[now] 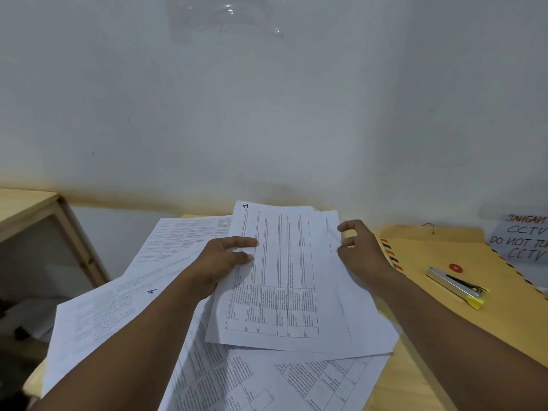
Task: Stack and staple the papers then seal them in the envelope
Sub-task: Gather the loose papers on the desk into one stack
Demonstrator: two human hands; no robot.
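Observation:
Several printed white sheets lie fanned out on the wooden table (406, 378). The top sheet (284, 280), marked "1", carries a table of text. My left hand (225, 262) grips its left edge, thumb on top. My right hand (358, 250) touches the right edge of the sheets with curled fingers. Another sheet (118, 304), marked "4", lies to the left under my left forearm. A brown envelope (439, 256) with a red button clasp lies at the right. A silver stapler (456, 287) with a yellow tip rests on it.
A white wall rises right behind the table. A paper sign (522, 241) with handwritten "CCTV" words leans at the far right. A wooden shelf unit (44, 221) stands at the left, past the table's edge.

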